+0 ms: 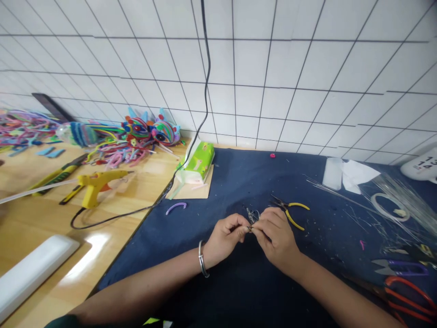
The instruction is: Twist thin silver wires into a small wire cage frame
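Observation:
My left hand (228,234) and my right hand (276,237) meet over the dark blue cloth (235,182), fingertips nearly touching. Both pinch a small wire piece (251,216), whose thin, shiny bent strands stick up between them. Fingers cover its lower part, so its full shape is hidden. Just behind my right hand lie pliers (297,214) with yellow handles, their jaws partly hidden by the fingers. A silver bracelet (202,259) circles my left wrist.
Left, a yellow glue gun (99,184) rests on the wooden tabletop, its black cord (129,213) running up the wall. A green tissue pack (200,161) sits behind. Right are loose wires (406,205), purple-handled snips (403,268) and red-handled scissors (409,296).

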`<state>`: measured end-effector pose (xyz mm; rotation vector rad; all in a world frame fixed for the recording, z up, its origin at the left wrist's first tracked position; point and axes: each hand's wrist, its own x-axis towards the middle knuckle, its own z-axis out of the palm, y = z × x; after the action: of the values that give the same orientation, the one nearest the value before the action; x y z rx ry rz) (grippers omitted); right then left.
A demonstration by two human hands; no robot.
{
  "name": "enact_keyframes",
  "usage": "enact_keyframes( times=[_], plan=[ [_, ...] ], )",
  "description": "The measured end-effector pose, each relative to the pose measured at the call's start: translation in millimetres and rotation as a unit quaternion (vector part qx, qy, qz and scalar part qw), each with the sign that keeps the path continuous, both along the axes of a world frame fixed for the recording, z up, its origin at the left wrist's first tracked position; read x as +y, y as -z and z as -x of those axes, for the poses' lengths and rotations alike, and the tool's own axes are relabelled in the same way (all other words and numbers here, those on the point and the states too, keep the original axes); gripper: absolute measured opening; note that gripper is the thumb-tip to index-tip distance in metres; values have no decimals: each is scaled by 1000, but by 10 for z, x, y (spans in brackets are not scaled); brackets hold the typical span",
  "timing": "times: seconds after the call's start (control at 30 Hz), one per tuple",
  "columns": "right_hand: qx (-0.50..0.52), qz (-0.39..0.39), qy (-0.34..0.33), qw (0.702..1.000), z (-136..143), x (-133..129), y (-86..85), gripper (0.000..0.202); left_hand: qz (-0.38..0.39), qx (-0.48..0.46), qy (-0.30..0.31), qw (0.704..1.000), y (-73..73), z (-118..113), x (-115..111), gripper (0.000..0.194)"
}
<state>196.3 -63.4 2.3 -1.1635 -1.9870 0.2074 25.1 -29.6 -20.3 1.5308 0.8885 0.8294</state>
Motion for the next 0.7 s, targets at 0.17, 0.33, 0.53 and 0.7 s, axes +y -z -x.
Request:
enact_keyframes(
  times=[0.17,0.33,0.53,0.7],
  plan=[
    [-89,-12,8,996,0,25,-22,14,-23,10,-3,1000,53,12,-3,17],
    [-165,-17,-17,986,-47,17,-70,16,-27,15,-2,1000,47,17,20,17],
    [-176,-40,-27,983,-69,-14,-70,11,-78,5,19,997,6,32,24,15],
    [-141,-45,-13,989,-65,-28,-69,8,-84,-7,34,996,-41,51,16,14]
  ],
)
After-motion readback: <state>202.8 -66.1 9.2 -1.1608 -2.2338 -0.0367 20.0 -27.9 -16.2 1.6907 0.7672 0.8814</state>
